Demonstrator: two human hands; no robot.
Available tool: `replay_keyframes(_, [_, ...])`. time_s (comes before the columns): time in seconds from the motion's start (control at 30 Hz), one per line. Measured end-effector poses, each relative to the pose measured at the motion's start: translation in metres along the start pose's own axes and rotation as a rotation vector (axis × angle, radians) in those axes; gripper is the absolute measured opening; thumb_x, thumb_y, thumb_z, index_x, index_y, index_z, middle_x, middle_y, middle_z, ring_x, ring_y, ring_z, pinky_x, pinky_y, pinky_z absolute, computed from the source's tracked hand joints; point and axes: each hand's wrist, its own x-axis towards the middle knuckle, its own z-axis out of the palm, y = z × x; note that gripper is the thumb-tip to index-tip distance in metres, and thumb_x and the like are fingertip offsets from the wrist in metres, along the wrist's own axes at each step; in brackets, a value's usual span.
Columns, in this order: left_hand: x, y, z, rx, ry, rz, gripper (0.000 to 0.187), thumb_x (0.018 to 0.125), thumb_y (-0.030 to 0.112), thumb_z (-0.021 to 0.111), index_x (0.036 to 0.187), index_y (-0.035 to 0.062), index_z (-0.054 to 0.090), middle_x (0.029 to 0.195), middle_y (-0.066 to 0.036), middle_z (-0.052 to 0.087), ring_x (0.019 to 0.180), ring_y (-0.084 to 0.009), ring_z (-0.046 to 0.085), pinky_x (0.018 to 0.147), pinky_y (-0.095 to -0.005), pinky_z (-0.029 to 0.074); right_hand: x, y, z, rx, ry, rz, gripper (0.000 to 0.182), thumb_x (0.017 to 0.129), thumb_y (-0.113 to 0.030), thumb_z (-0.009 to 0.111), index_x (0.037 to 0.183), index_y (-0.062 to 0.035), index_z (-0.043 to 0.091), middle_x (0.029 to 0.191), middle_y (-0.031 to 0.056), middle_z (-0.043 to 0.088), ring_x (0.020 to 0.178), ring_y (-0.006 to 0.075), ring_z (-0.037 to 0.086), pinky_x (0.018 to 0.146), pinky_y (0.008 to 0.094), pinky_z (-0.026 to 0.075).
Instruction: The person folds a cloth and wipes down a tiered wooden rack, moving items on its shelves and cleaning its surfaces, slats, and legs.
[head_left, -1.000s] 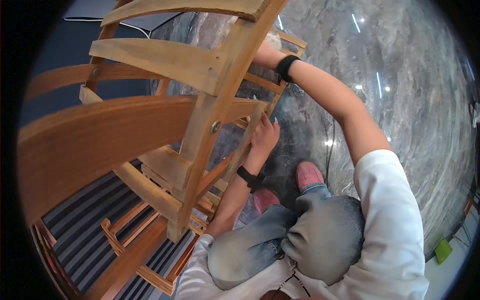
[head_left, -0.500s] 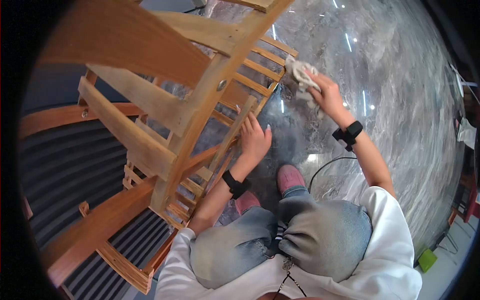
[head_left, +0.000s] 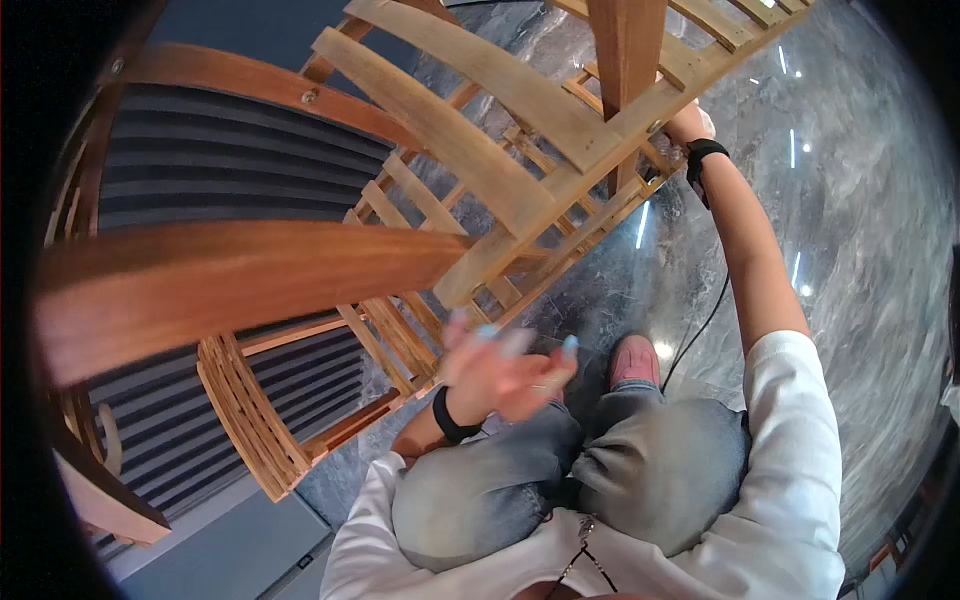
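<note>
A wooden slatted rack (head_left: 585,190), with several tiers, stands in front of me and to the left. My right hand (head_left: 686,124) reaches to its far right side, where the frame hides most of the fingers. A bit of white cloth (head_left: 708,124) shows at that hand, which appears closed on it. Low beside the rack's near end is my left hand (head_left: 512,372), smeared by motion. Its thumb and fingers look apart, and nothing shows in them.
A reddish wooden beam (head_left: 250,285) juts toward me at left. Behind the rack is a dark ribbed surface (head_left: 230,160). A black cable (head_left: 702,345) lies on the grey marbled floor (head_left: 850,240) near my pink shoes (head_left: 635,362).
My right hand has gone from over the floor to the rack's far side with the cloth. The left hand has come off a slat and back toward me. The view has shifted.
</note>
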Motion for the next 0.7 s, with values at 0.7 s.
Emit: replay_keyframes(0.7, [0.091,-0.056,-0.065,-0.936,0.277,-0.898,0.027,0.09,0.014,0.039,0.108,-0.0027,0.049,0.101,-0.011,0.054,0.096,-0.0192,0.053,0.088,-0.0321,0.04,-0.163,-0.229,-0.213,0.663,0.427,-0.42,0.049,0.078,-0.03,0.06,0.111,0.0048,0.051,0.109,0.0172,0.055,0.1,0.0266,0.053,0.088,0.0355,0.039])
